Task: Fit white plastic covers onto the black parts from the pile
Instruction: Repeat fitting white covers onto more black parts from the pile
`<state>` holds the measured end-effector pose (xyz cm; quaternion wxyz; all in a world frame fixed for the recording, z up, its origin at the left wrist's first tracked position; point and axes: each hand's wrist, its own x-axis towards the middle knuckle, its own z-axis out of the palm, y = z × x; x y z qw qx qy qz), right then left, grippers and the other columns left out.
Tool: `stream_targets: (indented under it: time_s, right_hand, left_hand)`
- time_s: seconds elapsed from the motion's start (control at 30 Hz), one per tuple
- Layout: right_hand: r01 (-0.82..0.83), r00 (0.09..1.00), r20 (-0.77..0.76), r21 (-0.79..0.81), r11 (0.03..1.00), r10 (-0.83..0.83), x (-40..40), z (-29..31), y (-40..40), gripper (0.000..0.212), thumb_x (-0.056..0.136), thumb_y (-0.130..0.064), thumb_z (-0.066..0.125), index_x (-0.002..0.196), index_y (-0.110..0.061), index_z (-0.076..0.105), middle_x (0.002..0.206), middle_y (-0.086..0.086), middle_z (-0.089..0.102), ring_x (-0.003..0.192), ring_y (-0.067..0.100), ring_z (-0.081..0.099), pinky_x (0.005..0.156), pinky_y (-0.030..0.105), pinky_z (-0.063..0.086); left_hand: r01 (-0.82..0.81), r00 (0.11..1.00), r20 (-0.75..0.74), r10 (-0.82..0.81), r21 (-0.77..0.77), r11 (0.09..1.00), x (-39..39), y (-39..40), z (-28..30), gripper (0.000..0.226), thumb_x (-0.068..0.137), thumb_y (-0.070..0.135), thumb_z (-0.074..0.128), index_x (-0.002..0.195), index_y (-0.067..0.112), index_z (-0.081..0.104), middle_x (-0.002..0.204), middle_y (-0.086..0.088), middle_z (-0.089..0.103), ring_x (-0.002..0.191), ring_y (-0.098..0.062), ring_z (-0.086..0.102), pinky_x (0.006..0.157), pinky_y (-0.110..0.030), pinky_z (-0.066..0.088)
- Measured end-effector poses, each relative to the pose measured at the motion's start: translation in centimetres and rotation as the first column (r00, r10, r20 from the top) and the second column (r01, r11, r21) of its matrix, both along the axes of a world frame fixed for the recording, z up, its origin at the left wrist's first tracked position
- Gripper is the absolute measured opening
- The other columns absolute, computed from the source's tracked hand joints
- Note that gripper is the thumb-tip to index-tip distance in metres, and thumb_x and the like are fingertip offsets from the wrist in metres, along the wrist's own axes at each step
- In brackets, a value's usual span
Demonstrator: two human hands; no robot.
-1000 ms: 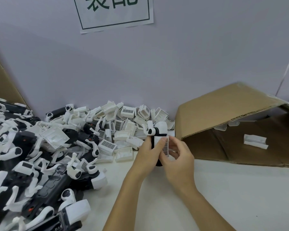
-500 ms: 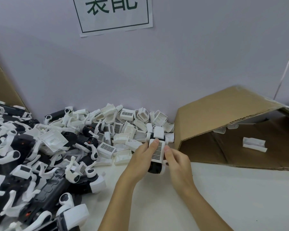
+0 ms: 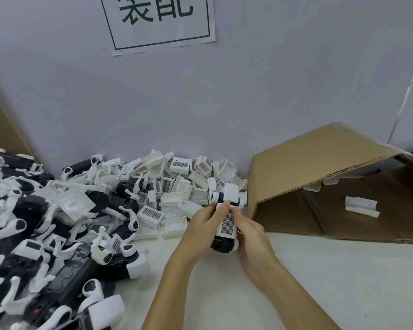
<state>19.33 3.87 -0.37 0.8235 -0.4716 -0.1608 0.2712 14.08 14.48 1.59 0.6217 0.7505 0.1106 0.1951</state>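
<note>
I held the black part over the counter beside the pile, my left hand and right hand gripping its sides. The white cover sat on top between my thumbs. My hands hid most of the black part.

A single wide-angle head camera looks forward and down from close above the counter, facing the wall; the two forearms enter from the bottom edge at centre.

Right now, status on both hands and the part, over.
Left hand and right hand both grip the black part. Grilled white cover sits on it under both thumbs. Nothing in the way.
</note>
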Motion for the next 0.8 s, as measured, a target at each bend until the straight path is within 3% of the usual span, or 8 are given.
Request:
stream_targets:
  time_s: [0.23,0.43,0.67,0.73,0.8]
  right_hand:
    - [0.048,0.999,-0.016,0.022,0.999,-0.048,0.06,0.02,-0.12,0.037,0.082,-0.04,0.064,0.097,-0.011,0.08,0.108,0.018,0.075,0.103,0.028,0.072,0.079,0.034,0.06]
    - [0.073,0.997,0.001,0.014,0.997,-0.073,-0.13,-0.09,0.22,0.036,0.082,-0.043,0.061,0.09,-0.015,0.081,0.101,0.016,0.076,0.096,0.025,0.074,0.074,0.032,0.061]
    - [0.131,0.991,0.012,0.001,0.991,-0.131,0.09,-0.3,0.25,0.043,0.08,-0.05,0.06,0.087,-0.013,0.081,0.095,0.016,0.077,0.088,0.025,0.076,0.067,0.031,0.06]
    - [0.128,0.991,0.031,-0.011,0.992,-0.128,0.04,-0.35,0.36,0.044,0.081,-0.051,0.059,0.087,-0.014,0.081,0.095,0.015,0.077,0.088,0.024,0.076,0.068,0.031,0.06]
    - [0.121,0.992,0.041,-0.023,0.992,-0.12,0.08,-0.42,0.39,0.042,0.081,-0.051,0.059,0.087,-0.016,0.082,0.095,0.013,0.078,0.09,0.023,0.076,0.071,0.033,0.061]
  left_hand:
    - [-0.043,0.999,0.017,0.042,0.057,0.997,0.04,-0.44,-0.11,0.057,0.085,0.059,0.048,0.093,0.008,0.07,0.085,-0.006,0.075,0.08,-0.016,0.07,0.073,-0.028,0.053]
    - [-0.042,0.999,-0.009,0.042,0.011,0.999,0.18,-0.65,-0.11,0.037,0.102,0.041,0.048,0.097,0.015,0.075,0.088,-0.003,0.076,0.082,-0.013,0.071,0.072,-0.022,0.053]
    - [-0.069,0.997,0.028,0.065,0.159,0.985,0.1,-0.88,-0.04,0.042,0.103,0.037,0.049,0.088,0.005,0.072,0.082,-0.009,0.075,0.079,-0.025,0.071,0.073,-0.04,0.055]
    - [-0.065,0.998,0.034,0.06,0.151,0.987,0.09,-0.78,-0.02,0.044,0.102,0.038,0.049,0.087,0.005,0.071,0.078,-0.006,0.074,0.075,-0.02,0.07,0.069,-0.036,0.054]
    - [-0.049,0.999,0.004,0.049,0.092,0.995,0.23,-0.82,-0.01,0.045,0.101,0.044,0.048,0.087,0.009,0.072,0.076,0.001,0.073,0.073,-0.011,0.069,0.064,-0.024,0.052]
